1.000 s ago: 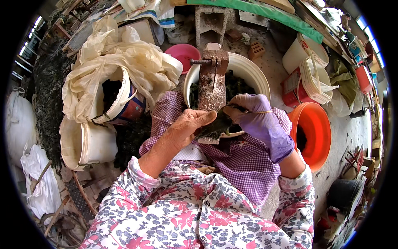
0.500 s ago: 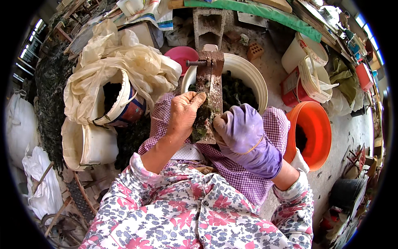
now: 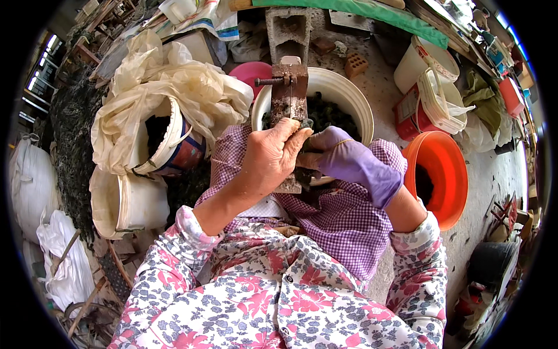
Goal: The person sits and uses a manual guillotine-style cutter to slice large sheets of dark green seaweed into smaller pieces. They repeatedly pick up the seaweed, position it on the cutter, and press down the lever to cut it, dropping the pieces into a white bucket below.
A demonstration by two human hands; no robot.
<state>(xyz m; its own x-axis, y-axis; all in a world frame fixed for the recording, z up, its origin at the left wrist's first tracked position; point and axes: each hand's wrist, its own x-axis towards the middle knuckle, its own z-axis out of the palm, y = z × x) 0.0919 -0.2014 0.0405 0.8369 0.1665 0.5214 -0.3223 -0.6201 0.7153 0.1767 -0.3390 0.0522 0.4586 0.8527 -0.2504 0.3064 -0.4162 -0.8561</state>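
Observation:
My bare left hand (image 3: 269, 152) pinches a small dark lump (image 3: 306, 123), partly hidden by the thumb and fingers. Close beside it is my right hand (image 3: 347, 158), in a purple rubber glove with bare fingertips; its fingers are curled in, and what they grip, if anything, is hidden. Both hands work over a narrow, rusty metal-topped stand (image 3: 289, 103) with a bolt (image 3: 267, 81) sticking out to the left. Behind the stand, a white tub (image 3: 361, 104) holds dark green, seaweed-like matter (image 3: 334, 118). A purple checked cloth (image 3: 343, 232) covers my lap.
On the left, a bucket draped with a cream plastic bag (image 3: 125, 125) lies above a tipped white bucket (image 3: 142, 203). An orange bucket (image 3: 452, 180) stands at my right, below a red and white pail (image 3: 415, 113). A pink basin (image 3: 253, 72) and a concrete block (image 3: 289, 23) are beyond.
Both hands have moved up along the stand; the left has also shifted right. The dark green clump that lay between them on the stand is no longer visible there.

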